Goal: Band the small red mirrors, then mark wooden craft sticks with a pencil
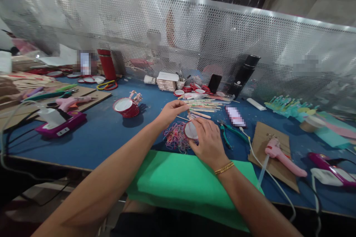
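My right hand (pixel 207 139), with a gold bracelet at the wrist, is closed around a small white disc with a red rim (pixel 190 130). Its fingers lie over the disc's top and right edge. My left hand (pixel 172 113) is just beyond and left of the disc, thumb and fingers pinched together. What sits in that pinch is too small to make out. Beneath the disc spreads a tangled pile of colourful rubber bands (pixel 175 137). A green cloth (pixel 178 172) covers the near table edge below my hands.
Thin sticks (pixel 205 105) lie beyond my hands. Pliers (pixel 226 137), a phone (pixel 235 116) and a pink glue gun (pixel 283 157) on cardboard are to the right. Left stand a red-rimmed round stack (pixel 126 107) and a purple power strip (pixel 61 125). A perforated metal screen (pixel 133 18) stands behind.
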Tool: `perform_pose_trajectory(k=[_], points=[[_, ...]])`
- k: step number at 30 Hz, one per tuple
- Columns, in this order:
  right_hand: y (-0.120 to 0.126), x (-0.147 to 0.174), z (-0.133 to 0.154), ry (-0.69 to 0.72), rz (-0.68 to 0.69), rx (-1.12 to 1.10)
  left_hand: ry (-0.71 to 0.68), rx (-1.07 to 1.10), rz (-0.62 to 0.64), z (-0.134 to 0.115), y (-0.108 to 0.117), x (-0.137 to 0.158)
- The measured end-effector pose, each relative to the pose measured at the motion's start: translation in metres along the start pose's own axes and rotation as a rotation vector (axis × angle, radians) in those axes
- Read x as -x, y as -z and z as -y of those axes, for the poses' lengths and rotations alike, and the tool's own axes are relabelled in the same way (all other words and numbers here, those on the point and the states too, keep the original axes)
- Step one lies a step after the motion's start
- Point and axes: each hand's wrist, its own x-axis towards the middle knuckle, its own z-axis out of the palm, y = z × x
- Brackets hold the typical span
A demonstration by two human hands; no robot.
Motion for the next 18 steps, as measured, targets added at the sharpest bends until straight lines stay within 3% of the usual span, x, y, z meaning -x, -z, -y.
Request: perform_pose_trajectory(k=[5,10,14,18], points=[[-0.004,0.001,-0.008,-0.051,-0.073,-0.041,0.080,0.016,-0.009,0.000,0.003,0.000],[-0.007,-0.010,-0.021,-0.110,-0.163,-0.018,0.143,-0.035,0.143,-0.005,0.003,0.003],[-0.004,-0.035,-0.018,-0.108,-0.168,-0.011,0.103,-0.011,0.240,-0.007,0.002,0.005],[-0.011,-0.061,-0.009,-0.085,-0.183,-0.034,0.064,0.021,0.187,-0.001,0.008,0.001]])
